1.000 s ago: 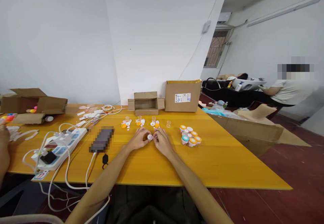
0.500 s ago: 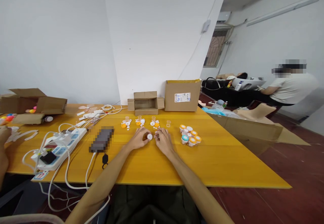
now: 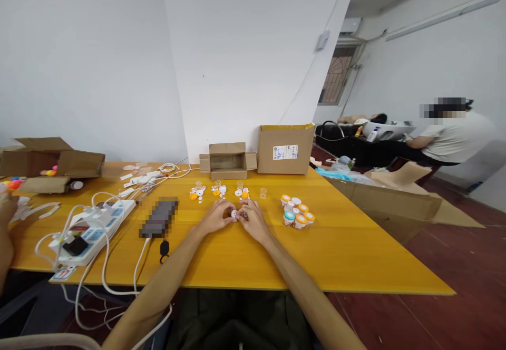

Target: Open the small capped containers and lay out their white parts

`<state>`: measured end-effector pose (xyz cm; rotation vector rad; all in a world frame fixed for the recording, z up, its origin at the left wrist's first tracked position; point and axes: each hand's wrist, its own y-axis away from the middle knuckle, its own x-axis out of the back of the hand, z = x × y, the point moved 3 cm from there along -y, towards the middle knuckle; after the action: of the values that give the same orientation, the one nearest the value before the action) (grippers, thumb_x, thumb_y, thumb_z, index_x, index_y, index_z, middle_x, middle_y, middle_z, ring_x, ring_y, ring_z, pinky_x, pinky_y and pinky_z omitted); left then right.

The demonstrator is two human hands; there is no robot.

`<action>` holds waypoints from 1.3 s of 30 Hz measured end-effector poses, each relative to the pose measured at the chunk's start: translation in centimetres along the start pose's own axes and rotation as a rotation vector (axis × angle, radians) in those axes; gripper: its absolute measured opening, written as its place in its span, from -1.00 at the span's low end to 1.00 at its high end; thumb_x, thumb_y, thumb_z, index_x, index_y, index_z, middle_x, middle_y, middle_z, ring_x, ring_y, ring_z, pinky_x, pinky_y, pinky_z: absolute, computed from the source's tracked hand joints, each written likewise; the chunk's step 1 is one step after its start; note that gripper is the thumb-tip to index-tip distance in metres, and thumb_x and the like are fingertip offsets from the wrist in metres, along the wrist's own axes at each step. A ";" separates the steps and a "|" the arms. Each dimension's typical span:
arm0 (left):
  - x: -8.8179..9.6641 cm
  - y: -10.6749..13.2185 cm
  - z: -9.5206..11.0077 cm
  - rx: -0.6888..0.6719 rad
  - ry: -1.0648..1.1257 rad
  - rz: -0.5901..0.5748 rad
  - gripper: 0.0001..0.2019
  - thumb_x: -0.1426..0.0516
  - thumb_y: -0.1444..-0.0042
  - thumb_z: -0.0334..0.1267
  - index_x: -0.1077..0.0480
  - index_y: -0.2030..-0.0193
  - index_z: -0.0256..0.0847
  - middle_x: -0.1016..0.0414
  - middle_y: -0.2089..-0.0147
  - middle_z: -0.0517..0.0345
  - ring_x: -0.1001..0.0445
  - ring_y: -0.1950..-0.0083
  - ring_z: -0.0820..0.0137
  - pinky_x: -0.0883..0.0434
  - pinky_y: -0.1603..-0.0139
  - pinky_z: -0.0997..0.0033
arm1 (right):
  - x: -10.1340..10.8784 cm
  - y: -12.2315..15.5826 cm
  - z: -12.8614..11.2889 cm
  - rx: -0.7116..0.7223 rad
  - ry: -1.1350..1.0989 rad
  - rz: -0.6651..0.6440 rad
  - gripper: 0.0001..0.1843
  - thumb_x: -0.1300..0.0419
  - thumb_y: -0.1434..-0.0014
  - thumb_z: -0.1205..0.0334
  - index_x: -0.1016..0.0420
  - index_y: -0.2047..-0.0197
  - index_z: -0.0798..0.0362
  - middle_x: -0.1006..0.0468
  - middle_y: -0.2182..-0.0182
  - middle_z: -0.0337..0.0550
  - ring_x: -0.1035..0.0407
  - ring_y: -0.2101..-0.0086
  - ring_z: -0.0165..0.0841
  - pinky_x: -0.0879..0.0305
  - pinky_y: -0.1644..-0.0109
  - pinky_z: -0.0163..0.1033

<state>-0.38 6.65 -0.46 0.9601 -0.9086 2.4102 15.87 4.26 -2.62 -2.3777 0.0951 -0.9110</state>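
My left hand (image 3: pixel 216 217) and my right hand (image 3: pixel 253 220) meet at the middle of the yellow table (image 3: pixel 348 255), fingers pinched together. Between the fingertips sits a small white round part (image 3: pixel 234 213), gripped by the left hand; the right hand's fingers close on a tiny piece I cannot make out, touching the white part. Just behind the hands lie several small orange and white caps and clear little cups (image 3: pixel 219 191). To the right stands a cluster of small jars with orange, white and teal lids (image 3: pixel 297 211).
A white power strip (image 3: pixel 91 228) with cables lies at the left, a dark blurred device (image 3: pixel 159 217) beside it. Open cardboard boxes (image 3: pixel 228 161) (image 3: pixel 285 149) stand at the back, another box (image 3: pixel 47 163) far left. Another person's hand (image 3: pixel 6 218) shows at the left edge; a seated person (image 3: pixel 450 139) is at the right.
My hands have closed together again: the right fingertips moved left onto the white part held by the left hand. The seated person at the right shifted slightly.
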 end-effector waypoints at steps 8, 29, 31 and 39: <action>-0.1 -0.1 -0.1 0.007 0.043 -0.013 -0.84 -0.29 -0.09 -0.18 -0.47 0.22 -0.15 -0.54 0.24 0.18 -0.46 0.19 0.33 -0.41 0.01 0.31 | -0.1 -0.1 0.1 -0.028 -0.034 0.001 -0.85 -0.29 -0.07 0.41 -0.56 0.44 -0.04 -0.53 0.05 -0.10 -0.39 -0.03 -0.17 -0.28 -0.13 0.00; 0.2 0.1 0.6 -0.038 -0.034 0.001 -0.84 -0.29 -0.10 -0.18 -0.47 0.24 -0.16 -0.53 0.26 0.17 -0.47 0.19 0.33 -0.41 0.04 0.32 | -0.2 -0.1 -0.2 -0.092 -0.015 0.000 -0.88 -0.31 -0.10 0.33 -0.58 0.46 -0.01 -0.54 0.10 -0.09 -0.42 0.03 -0.20 -0.32 -0.09 -0.07; 0.2 0.1 0.7 -0.049 -0.054 0.002 -0.84 -0.30 -0.10 -0.17 -0.47 0.24 -0.16 -0.53 0.26 0.17 -0.48 0.18 0.31 -0.41 0.04 0.31 | -0.2 -0.1 -0.2 -0.094 -0.006 -0.003 -0.87 -0.30 -0.12 0.29 -0.59 0.46 -0.02 -0.54 0.10 -0.09 -0.42 0.03 -0.19 -0.32 -0.08 -0.07; 0.1 0.0 0.5 -0.051 -0.069 -0.016 -0.81 -0.28 -0.13 -0.11 -0.48 0.20 -0.14 -0.55 0.24 0.14 -0.48 0.17 0.29 -0.41 0.02 0.29 | -0.4 -0.1 0.1 -0.091 0.025 0.008 -0.86 -0.28 -0.10 0.35 -0.56 0.47 -0.03 -0.56 0.09 -0.10 -0.41 0.02 -0.18 -0.32 -0.07 -0.06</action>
<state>-0.23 6.28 -0.14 1.0328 -0.9775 2.3419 15.65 4.49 -2.87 -2.4485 0.1590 -0.9512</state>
